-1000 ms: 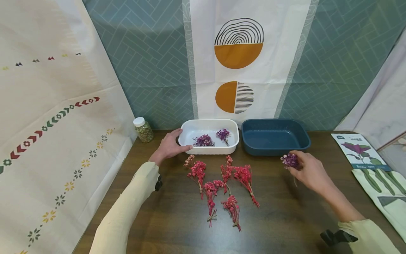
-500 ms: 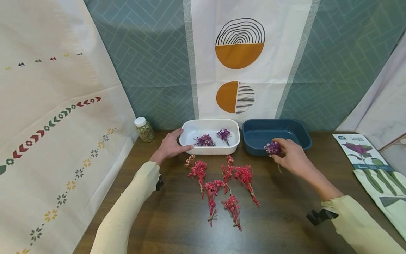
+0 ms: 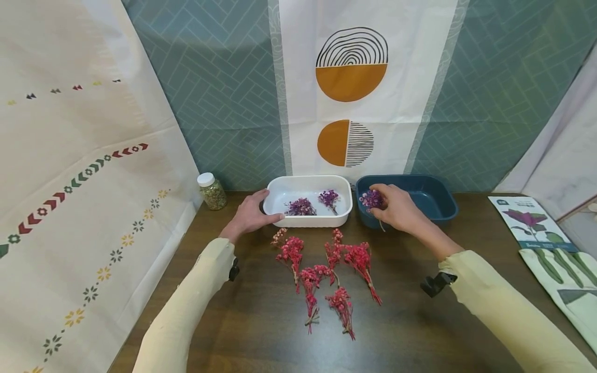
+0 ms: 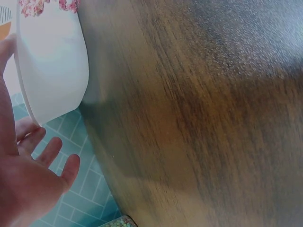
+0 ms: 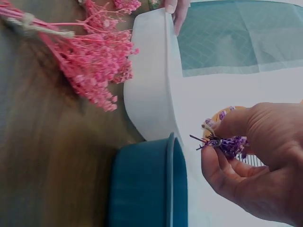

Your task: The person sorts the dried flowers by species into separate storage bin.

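My right hand [image 3: 396, 208] pinches a small bunch of dried purple flowers [image 3: 371, 199] over the left end of the blue tray [image 3: 436, 199]. In the right wrist view the bunch's cut stems [image 5: 201, 142] poke out between thumb and fingertips. My left hand [image 3: 251, 211] holds the left end of the white tray [image 3: 305, 221], thumb over the front rim and fingers at the end wall. Two purple bunches lie inside that tray, one to the left [image 3: 300, 206] and one to the right [image 3: 329, 199]. Several pink dried bunches [image 3: 358, 259] lie on the table before the trays.
A white-capped jar [image 3: 212, 192] of green-brown bits stands at the back left. At the right edge lie a flower-printed packet [image 3: 531, 221] and a pale patterned cloth item [image 3: 566, 285]. A fabric backdrop [image 3: 233, 103] hangs right behind the trays.
My right hand has carried the purple bunch leftward, from the blue tray's front right corner to above its left end. The left hand has stayed on the white tray.
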`<state>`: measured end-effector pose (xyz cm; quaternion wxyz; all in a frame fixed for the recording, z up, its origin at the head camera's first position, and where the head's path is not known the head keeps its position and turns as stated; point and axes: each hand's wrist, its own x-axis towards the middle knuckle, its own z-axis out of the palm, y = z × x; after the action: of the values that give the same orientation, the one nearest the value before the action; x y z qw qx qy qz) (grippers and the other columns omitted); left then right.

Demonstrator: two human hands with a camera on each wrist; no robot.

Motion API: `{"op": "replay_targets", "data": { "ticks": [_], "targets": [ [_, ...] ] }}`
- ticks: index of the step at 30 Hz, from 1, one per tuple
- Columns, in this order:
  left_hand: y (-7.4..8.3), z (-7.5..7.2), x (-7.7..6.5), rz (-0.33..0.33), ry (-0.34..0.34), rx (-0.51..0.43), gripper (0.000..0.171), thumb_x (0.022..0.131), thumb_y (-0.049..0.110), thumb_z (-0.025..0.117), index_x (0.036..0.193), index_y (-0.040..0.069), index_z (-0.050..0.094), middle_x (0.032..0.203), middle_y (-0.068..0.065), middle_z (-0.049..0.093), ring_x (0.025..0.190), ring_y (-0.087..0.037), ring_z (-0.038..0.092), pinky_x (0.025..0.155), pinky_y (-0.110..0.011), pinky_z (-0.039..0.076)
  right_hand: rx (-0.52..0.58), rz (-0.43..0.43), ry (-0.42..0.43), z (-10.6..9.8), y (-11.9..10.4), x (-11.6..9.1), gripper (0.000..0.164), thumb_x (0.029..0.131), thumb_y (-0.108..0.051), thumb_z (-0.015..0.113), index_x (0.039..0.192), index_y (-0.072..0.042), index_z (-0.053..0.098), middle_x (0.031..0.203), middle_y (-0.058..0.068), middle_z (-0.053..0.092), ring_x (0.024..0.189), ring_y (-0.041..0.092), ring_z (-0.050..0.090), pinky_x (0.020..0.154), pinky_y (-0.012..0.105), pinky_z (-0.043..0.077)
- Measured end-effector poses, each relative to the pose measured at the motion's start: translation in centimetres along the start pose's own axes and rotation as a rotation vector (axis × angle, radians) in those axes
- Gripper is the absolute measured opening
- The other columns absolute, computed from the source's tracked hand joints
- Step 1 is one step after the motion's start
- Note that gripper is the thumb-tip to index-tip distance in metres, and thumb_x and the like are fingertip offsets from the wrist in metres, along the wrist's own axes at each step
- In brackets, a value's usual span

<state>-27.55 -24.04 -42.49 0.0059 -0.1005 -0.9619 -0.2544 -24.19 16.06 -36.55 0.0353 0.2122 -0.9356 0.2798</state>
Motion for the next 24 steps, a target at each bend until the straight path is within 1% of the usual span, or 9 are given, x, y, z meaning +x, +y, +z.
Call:
{"op": "replay_targets", "data": {
  "ticks": [3, 6, 13, 19, 24],
  "targets": [
    [0.1, 0.0, 0.0, 0.003, 0.004, -0.004, 0.099, 0.081, 0.056, 0.076, 0.154, 0.002, 0.036, 0.158, -0.016, 0.034, 0.141, -0.038, 0.033, 0.112, -0.056, 0.029, 0.012, -0.006, -0.021, 0.2, -0.5, 1.2, 0.058, 0.088, -0.007, 0.075, 0.139, 0.006, 0.051, 0.115, 0.028, 0.057, 0.097, 0.037, 0.056, 0.082, 0.052, 0.054],
    [0.1, -0.1, 0.0, 0.004, 0.005, -0.002, 0.099, 0.081, 0.055, 0.076, 0.154, 0.002, 0.036, 0.158, -0.016, 0.034, 0.141, -0.038, 0.032, 0.112, -0.056, 0.029, 0.013, -0.032, -0.032, 0.6, -1.0, 2.3, 0.056, 0.088, -0.006, 0.074, 0.138, 0.007, 0.051, 0.114, 0.027, 0.057, 0.097, 0.037, 0.056, 0.083, 0.052, 0.052],
    [0.0, 0.0, 0.0, 0.002, -0.001, -0.002, 0.099, 0.081, 0.056, 0.075, 0.154, 0.002, 0.036, 0.158, -0.016, 0.033, 0.142, -0.038, 0.032, 0.112, -0.056, 0.028, 0.029, -0.062, -0.076, 1.8, -2.2, 4.6, 0.057, 0.089, -0.007, 0.073, 0.139, 0.006, 0.05, 0.123, 0.026, 0.058, 0.102, 0.037, 0.056, 0.089, 0.051, 0.051],
    [0.0, 0.0, 0.0, 0.004, 0.003, -0.008, 0.099, 0.081, 0.056, 0.075, 0.154, 0.002, 0.036, 0.158, -0.016, 0.034, 0.141, -0.038, 0.032, 0.112, -0.057, 0.028, 0.026, -0.069, -0.138, 2.5, -3.3, 6.1, 0.059, 0.089, -0.006, 0.072, 0.142, 0.005, 0.048, 0.129, 0.026, 0.057, 0.107, 0.036, 0.056, 0.091, 0.05, 0.05],
    [-0.1, 0.1, 0.1, -0.003, 0.006, -0.009, 0.099, 0.081, 0.056, 0.075, 0.154, 0.002, 0.036, 0.158, -0.015, 0.034, 0.141, -0.038, 0.032, 0.112, -0.056, 0.029, 0.017, -0.093, -0.162, 3.2, -3.6, 7.2, 0.059, 0.088, -0.004, 0.072, 0.141, 0.006, 0.049, 0.128, 0.025, 0.058, 0.109, 0.036, 0.056, 0.093, 0.05, 0.049]
  ]
}}
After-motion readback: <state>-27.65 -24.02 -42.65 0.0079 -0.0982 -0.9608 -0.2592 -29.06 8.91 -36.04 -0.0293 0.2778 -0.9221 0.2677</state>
